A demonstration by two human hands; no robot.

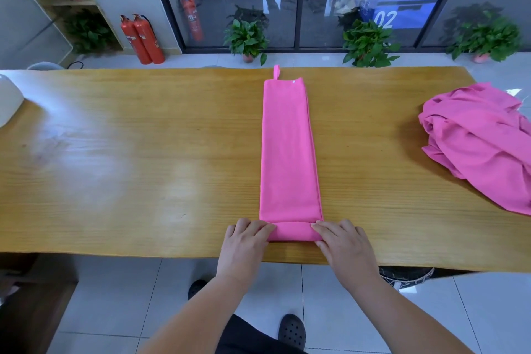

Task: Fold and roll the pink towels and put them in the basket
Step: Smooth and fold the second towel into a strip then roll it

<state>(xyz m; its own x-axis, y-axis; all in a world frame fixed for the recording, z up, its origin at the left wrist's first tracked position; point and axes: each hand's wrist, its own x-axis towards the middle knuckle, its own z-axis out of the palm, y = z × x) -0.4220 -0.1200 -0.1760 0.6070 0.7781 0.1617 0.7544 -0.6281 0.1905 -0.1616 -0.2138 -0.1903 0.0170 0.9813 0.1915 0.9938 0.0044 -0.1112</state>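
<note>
Head view: pink towel (289, 152) lengthwise, loop (276, 72) farthest.

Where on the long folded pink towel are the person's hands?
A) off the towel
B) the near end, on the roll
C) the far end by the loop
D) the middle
B: the left hand and right hand hold the small roll at the near end of the folded pink towel.
</note>
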